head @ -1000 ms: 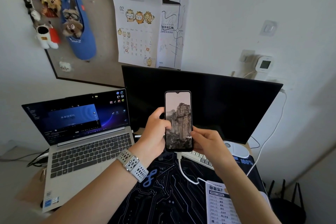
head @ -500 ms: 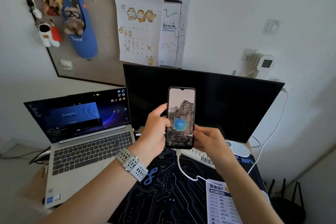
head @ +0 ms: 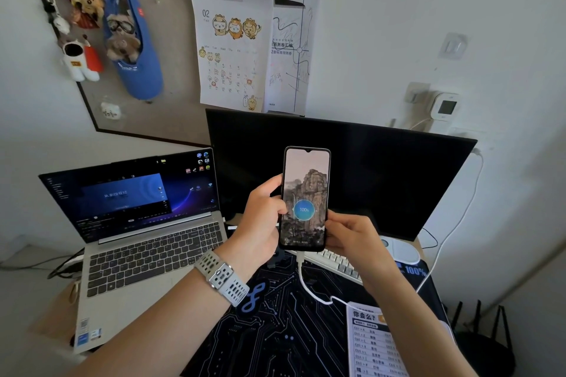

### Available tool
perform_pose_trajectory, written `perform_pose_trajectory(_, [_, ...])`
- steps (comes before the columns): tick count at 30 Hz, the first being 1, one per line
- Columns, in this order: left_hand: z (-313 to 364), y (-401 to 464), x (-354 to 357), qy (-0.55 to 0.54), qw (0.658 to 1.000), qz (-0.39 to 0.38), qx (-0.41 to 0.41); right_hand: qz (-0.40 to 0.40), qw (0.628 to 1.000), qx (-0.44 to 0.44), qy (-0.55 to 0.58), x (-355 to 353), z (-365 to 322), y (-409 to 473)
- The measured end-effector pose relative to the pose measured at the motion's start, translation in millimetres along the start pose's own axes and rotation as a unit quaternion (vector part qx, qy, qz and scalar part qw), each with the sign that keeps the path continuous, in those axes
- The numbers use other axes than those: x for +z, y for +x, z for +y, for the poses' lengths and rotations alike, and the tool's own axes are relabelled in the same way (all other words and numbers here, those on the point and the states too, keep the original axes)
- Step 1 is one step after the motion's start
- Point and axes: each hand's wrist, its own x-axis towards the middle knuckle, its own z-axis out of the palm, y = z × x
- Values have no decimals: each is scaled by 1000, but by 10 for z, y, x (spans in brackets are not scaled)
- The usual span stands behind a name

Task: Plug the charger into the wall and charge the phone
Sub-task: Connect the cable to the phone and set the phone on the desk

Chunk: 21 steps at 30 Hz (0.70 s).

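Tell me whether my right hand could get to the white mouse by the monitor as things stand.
Probably yes. The right hand holds the phone's lower edge, just left of the white mouse, with nothing between them. It would have to leave the phone to the left hand first.

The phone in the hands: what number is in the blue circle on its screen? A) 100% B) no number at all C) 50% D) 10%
A: the phone, held upright by the left hand and right hand, shows a blue circle reading 100%, and the white cable is plugged into its bottom edge.
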Motion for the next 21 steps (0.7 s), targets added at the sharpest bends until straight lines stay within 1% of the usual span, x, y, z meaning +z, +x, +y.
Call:
perform_pose_trajectory(12, [-20, 12, -14, -8, 1000, -20, 0, 5, 1000, 3, -9, -18, 2, 3])
perform_pose_trajectory(21, [-32, 24, -15, -9, 1000, -14, -6, 4, 1000, 2, -25, -29, 22, -1])
